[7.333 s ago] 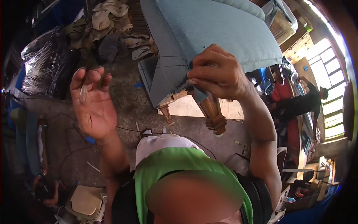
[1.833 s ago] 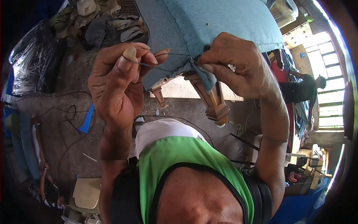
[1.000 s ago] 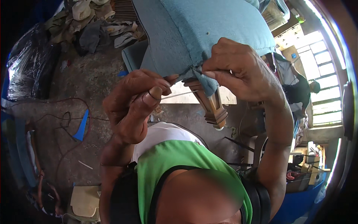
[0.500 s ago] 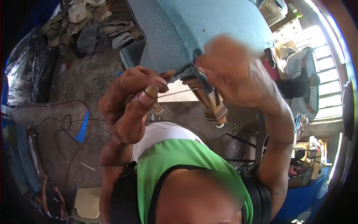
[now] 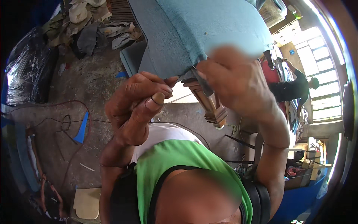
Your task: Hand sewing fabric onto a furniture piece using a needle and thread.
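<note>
An upholstered piece in light blue fabric reaches in from the top, with a carved wooden leg under its near corner. My left hand is closed left of that corner, thumb and fingers pinched on the edge of a darker blue-grey fabric flap. On the corner's right side my right hand is also closed. At its fingertips shows a thin pale curved strand, thread or needle, by the seam. The flap's lower end hangs beside the leg. Part of the right fingers is blurred.
Fabric scraps are heaped at the upper left, near a plastic-wrapped dark bundle. Cords and a blue offcut lie on the concrete floor. Another person works by the windows at right; someone's arms show at lower left.
My left hand has shifted slightly right, toward the corner. The straight thin line that ran from its thumb to the leg no longer shows. My right hand has dropped a little.
</note>
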`<state>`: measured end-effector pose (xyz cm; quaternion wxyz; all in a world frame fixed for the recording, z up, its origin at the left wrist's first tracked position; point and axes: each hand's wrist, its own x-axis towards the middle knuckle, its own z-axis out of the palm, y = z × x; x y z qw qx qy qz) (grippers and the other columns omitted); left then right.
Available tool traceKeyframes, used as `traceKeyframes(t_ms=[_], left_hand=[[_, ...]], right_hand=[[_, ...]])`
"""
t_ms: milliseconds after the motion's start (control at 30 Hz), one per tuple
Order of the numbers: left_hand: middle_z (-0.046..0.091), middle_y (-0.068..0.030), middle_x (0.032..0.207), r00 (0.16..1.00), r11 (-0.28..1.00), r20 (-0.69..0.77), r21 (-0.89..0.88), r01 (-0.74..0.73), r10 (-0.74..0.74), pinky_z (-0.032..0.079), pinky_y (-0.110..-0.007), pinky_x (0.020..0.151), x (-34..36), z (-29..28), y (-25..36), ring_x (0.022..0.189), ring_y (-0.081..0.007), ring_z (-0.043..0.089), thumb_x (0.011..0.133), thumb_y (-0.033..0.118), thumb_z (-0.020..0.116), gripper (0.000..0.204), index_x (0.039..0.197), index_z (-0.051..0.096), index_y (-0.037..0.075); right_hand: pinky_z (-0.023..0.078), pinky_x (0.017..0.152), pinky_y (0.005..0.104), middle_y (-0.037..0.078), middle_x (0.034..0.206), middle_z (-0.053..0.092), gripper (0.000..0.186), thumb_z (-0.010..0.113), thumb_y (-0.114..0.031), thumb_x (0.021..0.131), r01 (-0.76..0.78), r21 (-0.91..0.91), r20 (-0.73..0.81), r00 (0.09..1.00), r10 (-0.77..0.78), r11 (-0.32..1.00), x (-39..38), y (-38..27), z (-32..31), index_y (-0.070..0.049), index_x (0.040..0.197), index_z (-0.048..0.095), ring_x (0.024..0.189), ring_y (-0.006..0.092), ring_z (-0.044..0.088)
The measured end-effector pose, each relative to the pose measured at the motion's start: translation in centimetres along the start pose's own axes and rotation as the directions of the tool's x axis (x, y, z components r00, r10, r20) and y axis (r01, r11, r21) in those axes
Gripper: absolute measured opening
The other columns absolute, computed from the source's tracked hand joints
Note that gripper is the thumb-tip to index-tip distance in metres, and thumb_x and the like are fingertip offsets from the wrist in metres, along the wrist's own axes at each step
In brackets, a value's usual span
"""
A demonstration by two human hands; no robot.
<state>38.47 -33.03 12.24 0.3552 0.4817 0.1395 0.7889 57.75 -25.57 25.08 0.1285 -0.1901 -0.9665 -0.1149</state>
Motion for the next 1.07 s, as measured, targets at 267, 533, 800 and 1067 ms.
traceKeyframes(t_ms=[267,533,800,1067], left_hand=[[0.069,-0.0166,0.091,0.996,0.994,0.086,0.097,-0.049,0.040,0.058,-0.045,0.088,0.1,-0.3,-0.3,0.087,-0.0245,0.065,0.090,-0.002,0.061,0.012,0.099,0.068,-0.007],[0.069,-0.0171,0.089,0.994,0.990,0.089,0.122,-0.067,0.057,0.058,-0.045,0.087,0.2,-1.1,-0.4,0.085,-0.0244,0.064,0.089,-0.001,0.062,0.013,0.099,0.069,-0.007],[0.068,-0.0175,0.085,0.995,0.986,0.056,0.146,-0.086,0.078,0.057,-0.045,0.086,-0.1,-0.2,-0.1,0.079,-0.0251,0.064,0.088,0.002,0.061,0.014,0.098,0.069,-0.007],[0.070,-0.0190,0.087,0.985,0.990,0.152,0.105,-0.099,0.082,0.050,-0.056,0.101,-1.1,-1.3,1.8,0.084,-0.0301,0.068,0.086,0.008,0.062,0.023,0.103,0.069,-0.005]], right_hand=[[0.049,0.064,0.0414,0.009,0.080,0.052,0.015,0.067,-0.001,0.072,0.124,0.190,0.088,0.986,-0.142,0.974,1.2,2.1,-0.8,-0.003,0.086,0.063,0.076,0.0280,0.057],[0.046,0.047,0.0313,0.005,0.081,0.054,0.025,0.068,-0.009,0.066,0.210,-0.140,-0.008,0.977,-0.213,0.968,0.9,-0.2,0.2,0.001,0.089,0.066,0.074,0.0204,0.056],[0.056,0.058,0.0338,0.003,0.089,0.059,0.021,0.072,-0.011,0.073,-0.014,-0.003,-0.086,0.996,0.013,1.000,0.2,0.1,0.6,-0.006,0.093,0.067,0.079,0.0222,0.064],[0.057,0.053,0.0325,0.004,0.092,0.063,0.024,0.075,-0.011,0.070,0.077,-0.090,-0.175,0.980,-0.092,0.993,-0.4,0.7,2.4,-0.008,0.093,0.067,0.080,0.0196,0.065]])
